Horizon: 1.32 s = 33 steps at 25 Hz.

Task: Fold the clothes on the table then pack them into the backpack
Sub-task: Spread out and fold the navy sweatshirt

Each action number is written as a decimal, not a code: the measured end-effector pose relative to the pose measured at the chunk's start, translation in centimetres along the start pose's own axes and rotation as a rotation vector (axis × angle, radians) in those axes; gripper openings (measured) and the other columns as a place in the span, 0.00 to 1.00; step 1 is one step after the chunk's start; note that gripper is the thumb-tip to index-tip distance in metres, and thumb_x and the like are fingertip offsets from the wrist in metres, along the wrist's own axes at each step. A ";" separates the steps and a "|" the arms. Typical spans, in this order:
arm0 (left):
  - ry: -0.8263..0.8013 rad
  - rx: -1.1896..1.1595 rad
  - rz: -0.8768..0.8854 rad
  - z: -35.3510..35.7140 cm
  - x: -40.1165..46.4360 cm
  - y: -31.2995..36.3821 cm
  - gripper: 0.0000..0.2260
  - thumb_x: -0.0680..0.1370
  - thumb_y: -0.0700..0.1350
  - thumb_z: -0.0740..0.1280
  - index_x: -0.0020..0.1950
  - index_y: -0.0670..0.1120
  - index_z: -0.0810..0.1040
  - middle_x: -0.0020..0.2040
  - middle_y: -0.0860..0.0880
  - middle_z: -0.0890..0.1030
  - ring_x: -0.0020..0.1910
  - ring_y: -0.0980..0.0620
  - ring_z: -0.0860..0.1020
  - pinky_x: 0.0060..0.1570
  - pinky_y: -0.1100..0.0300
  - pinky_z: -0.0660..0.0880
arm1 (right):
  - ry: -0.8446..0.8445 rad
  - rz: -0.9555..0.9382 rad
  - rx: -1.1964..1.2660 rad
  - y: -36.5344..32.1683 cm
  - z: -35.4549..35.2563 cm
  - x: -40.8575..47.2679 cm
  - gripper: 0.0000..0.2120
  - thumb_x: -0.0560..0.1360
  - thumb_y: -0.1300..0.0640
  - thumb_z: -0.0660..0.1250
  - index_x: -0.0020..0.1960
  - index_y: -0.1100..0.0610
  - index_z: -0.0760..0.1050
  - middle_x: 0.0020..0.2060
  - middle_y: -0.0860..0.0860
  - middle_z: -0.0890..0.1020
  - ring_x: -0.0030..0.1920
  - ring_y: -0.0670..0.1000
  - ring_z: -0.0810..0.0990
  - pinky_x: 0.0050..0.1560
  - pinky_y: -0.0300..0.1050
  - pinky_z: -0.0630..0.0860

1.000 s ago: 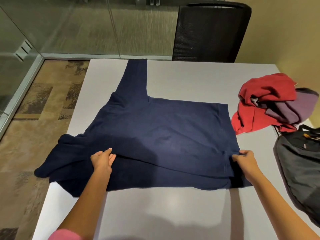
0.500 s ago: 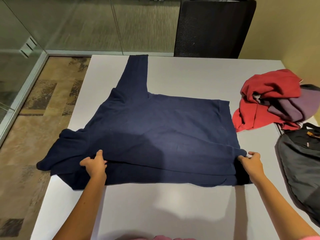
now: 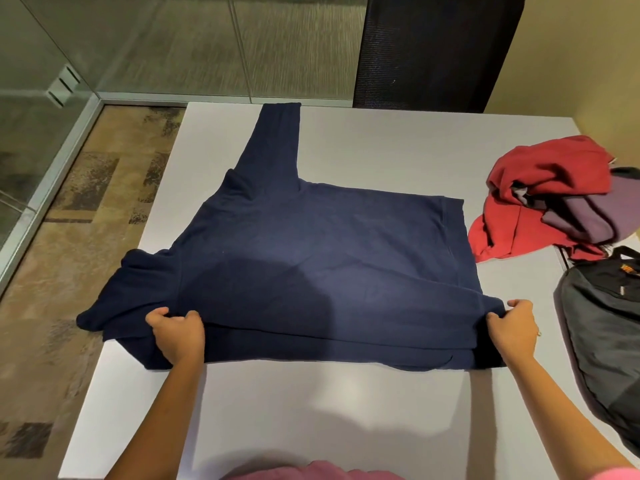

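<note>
- Left hand (image 3: 178,336) and right hand (image 3: 512,329) each pinch the navy sweatshirt (image 3: 311,258), spread on the table (image 3: 346,427).
- Risk: uneven pull skews the fold; the overhanging sleeve may drag it off.

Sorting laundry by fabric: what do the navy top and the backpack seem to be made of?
The navy top looks like soft matte knit, perhaps cotton fleece: it lies in thick, rounded folds without shine. The backpack looks like smooth woven synthetic, probably nylon or polyester: grey and black panels with a faint sheen. Neither fibre can be confirmed by sight.
</note>
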<state>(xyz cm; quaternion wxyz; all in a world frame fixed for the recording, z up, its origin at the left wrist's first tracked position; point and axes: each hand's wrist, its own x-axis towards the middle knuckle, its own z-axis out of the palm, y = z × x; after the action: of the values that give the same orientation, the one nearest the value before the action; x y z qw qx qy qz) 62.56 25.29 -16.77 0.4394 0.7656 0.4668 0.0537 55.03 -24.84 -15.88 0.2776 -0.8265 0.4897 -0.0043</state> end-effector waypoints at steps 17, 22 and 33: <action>-0.427 1.118 1.027 4.5 -0.7 -3.1 0.28 0.81 0.62 0.46 0.74 0.49 0.67 0.73 0.38 0.67 0.69 0.31 0.67 0.59 0.31 0.66 | -0.275 -0.425 -0.639 -0.9 9.3 -8.2 0.37 0.69 0.26 0.29 0.74 0.38 0.31 0.76 0.47 0.32 0.76 0.59 0.36 0.69 0.72 0.43; -0.410 1.113 0.935 3.4 0.0 -2.8 0.28 0.79 0.61 0.48 0.75 0.49 0.66 0.74 0.38 0.65 0.70 0.32 0.65 0.62 0.30 0.64 | -0.269 -0.396 -0.645 -0.8 9.3 -7.8 0.36 0.71 0.28 0.36 0.74 0.39 0.31 0.76 0.48 0.33 0.76 0.59 0.36 0.70 0.71 0.42; -0.313 0.720 0.748 5.2 3.2 4.1 0.17 0.81 0.46 0.61 0.67 0.40 0.72 0.62 0.40 0.72 0.51 0.37 0.76 0.44 0.44 0.72 | 0.093 -0.695 -0.360 -6.9 8.8 -1.0 0.08 0.70 0.63 0.69 0.49 0.61 0.79 0.48 0.60 0.76 0.48 0.66 0.73 0.44 0.60 0.71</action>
<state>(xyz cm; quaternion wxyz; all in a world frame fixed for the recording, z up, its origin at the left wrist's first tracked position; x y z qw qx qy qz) 69.63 23.81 -18.06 0.1645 0.9805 0.0800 -0.0717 62.56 -17.52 -19.87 0.0877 -0.9774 0.1858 -0.0494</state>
